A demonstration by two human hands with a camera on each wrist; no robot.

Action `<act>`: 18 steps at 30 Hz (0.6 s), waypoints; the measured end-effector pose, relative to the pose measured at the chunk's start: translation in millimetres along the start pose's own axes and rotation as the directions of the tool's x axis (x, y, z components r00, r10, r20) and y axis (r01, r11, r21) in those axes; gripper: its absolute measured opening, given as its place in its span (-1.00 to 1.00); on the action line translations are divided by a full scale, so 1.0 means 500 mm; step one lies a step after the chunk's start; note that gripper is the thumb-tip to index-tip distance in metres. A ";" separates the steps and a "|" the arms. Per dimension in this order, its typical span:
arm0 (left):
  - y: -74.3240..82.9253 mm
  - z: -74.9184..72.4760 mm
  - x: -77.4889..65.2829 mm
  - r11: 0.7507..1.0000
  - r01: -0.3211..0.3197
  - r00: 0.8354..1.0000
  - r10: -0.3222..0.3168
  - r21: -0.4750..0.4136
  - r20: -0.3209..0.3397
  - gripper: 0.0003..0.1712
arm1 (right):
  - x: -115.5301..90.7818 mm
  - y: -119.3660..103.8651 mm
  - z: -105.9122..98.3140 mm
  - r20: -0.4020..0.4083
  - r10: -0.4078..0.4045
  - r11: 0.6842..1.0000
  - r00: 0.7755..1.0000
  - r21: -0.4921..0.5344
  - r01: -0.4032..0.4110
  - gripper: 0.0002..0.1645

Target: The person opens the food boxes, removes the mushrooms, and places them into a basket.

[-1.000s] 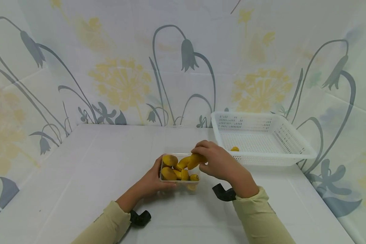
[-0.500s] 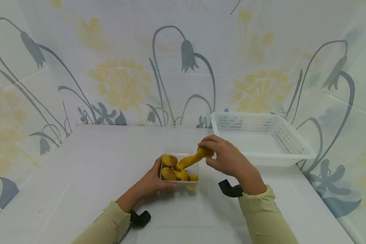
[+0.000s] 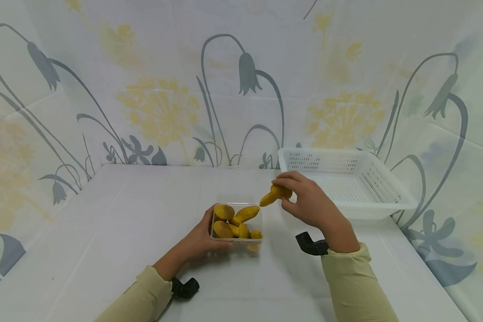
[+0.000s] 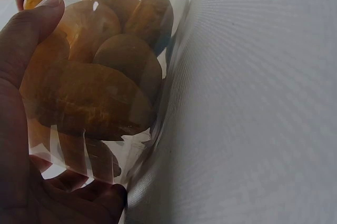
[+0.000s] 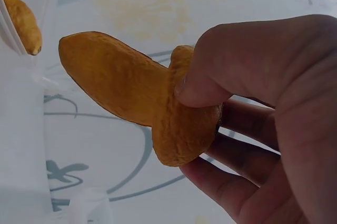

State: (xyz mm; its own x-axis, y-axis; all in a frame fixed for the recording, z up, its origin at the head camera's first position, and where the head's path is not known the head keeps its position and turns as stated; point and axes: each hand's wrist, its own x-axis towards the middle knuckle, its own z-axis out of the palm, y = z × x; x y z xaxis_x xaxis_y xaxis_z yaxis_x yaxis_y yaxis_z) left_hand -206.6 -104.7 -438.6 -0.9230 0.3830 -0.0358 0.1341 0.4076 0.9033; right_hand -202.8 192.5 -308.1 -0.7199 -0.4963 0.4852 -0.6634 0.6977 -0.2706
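Observation:
In the head view my left hand (image 3: 203, 237) grips the left side of a clear plastic box (image 3: 241, 240), which is tilted toward me. Several yellow mushrooms (image 3: 246, 214) lie inside it, some with round caps facing up. The left wrist view shows the thumb and fingers around the box and mushrooms (image 4: 95, 98) through its clear wall. Just right of the box, my right hand (image 3: 311, 203) holds one yellow mushroom (image 3: 280, 192) in the air by its cap. Its thick stem (image 5: 110, 77) points away from the fingers in the right wrist view, the thumb pressed on the cap.
A white perforated plastic basket (image 3: 358, 209) stands at the back right, partly behind my right hand. Behind the white-covered table (image 3: 145, 197) hangs a flower-printed cloth (image 3: 169, 107). Black wrist mounts (image 3: 311, 245) sit on both arms.
My right hand has lifted a mushroom out of the box and moved right and up toward the basket. A small yellow piece in the basket is now hidden. The left hand stays put.

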 end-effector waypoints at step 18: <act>0.001 0.000 0.000 0.999 0.032 0.999 -0.032 0.013 -0.007 0.39 | -0.010 0.042 -0.024 -0.077 0.074 0.997 0.994 -0.025 -0.076 -0.52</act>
State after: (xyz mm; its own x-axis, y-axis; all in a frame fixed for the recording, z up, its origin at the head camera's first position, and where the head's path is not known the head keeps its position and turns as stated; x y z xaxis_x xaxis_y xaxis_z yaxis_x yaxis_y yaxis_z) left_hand -206.6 -104.4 -438.0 -0.9295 0.3637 -0.0618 0.1089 0.4307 0.8959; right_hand -210.8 216.0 -306.3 -0.7490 -0.4018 0.5269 -0.6013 0.7462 -0.2857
